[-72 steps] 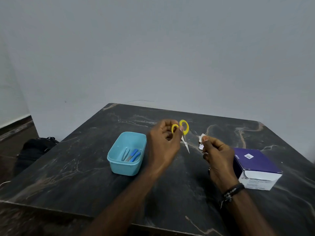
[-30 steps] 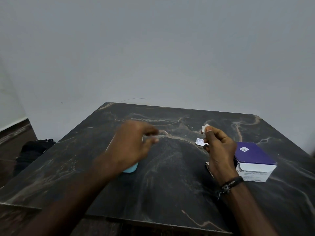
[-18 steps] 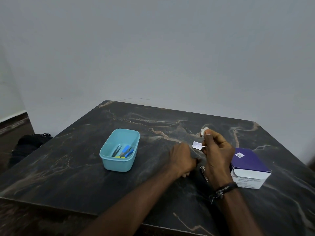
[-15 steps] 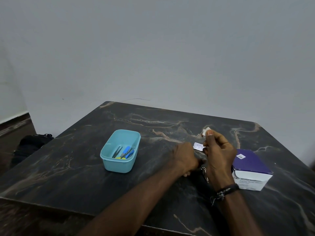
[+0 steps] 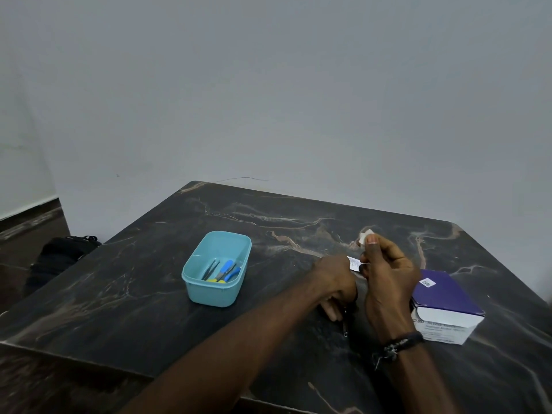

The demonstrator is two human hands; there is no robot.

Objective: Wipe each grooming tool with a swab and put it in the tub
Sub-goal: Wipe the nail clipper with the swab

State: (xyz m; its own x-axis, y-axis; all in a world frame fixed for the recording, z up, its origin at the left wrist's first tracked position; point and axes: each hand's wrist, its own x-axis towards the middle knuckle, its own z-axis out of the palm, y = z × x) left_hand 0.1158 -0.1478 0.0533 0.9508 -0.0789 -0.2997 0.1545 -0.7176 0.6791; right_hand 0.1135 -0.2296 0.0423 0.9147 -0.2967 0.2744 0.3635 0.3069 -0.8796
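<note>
A light blue tub (image 5: 209, 291) stands left of centre on the dark marble table (image 5: 119, 309). In it lie tweezers, blue-handled tools and yellow-handled scissors (image 5: 222, 271). My left hand (image 5: 336, 282) is down on the table to the right of the tub, fingers curled round a small thin metal tool (image 5: 345, 326) whose tip sticks out below them. My right hand (image 5: 386, 273) is raised just beside it and pinches a white swab (image 5: 366, 236) at its fingertips. A torn white wrapper (image 5: 354, 262) shows between the two hands.
A purple and white swab box (image 5: 445, 306) lies at the right, close to my right wrist. A black bag (image 5: 59, 255) sits on the floor past the table's left edge. A grey wall rises behind the table.
My left hand carried the yellow scissors to the tub and left them there. It then came right and closed on the metal tool. My right hand has kept the swab.
</note>
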